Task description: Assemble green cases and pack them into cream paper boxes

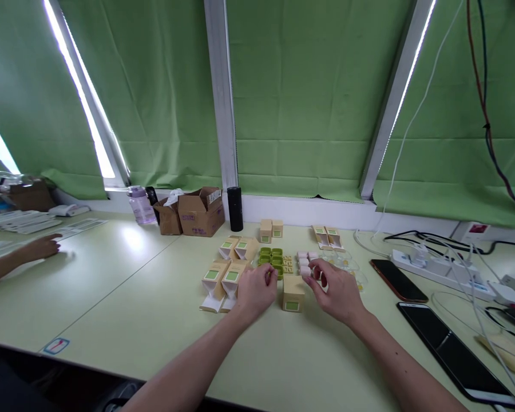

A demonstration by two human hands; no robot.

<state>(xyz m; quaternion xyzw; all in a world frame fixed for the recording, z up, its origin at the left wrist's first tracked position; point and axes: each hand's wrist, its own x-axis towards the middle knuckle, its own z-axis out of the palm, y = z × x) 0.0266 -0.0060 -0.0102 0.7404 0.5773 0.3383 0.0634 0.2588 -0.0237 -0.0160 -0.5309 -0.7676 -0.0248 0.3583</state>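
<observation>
My left hand (257,293) is closed, its fingertips bent together at the near edge of the small green square cups (276,252). What it pinches, if anything, is hidden. My right hand (335,290) has its thumb and fingers curled in beside the pale pink blocks (302,255); I cannot make out what is between them. Between both hands stands a closed kraft-paper box (293,297) with a green label. Small beige pieces (287,264) lie between the cups and the blocks. Left of my left hand are several open kraft boxes (215,274) with their flaps out.
Two closed boxes (266,230) and more open cartons (327,237) stand farther back. Clear discs (347,261) lie beyond my right hand. Phones (450,346) and a power strip (442,269) are at right. Cardboard boxes (201,214) and a black bottle (234,209) line the wall. Another person's hand (43,247) rests at left.
</observation>
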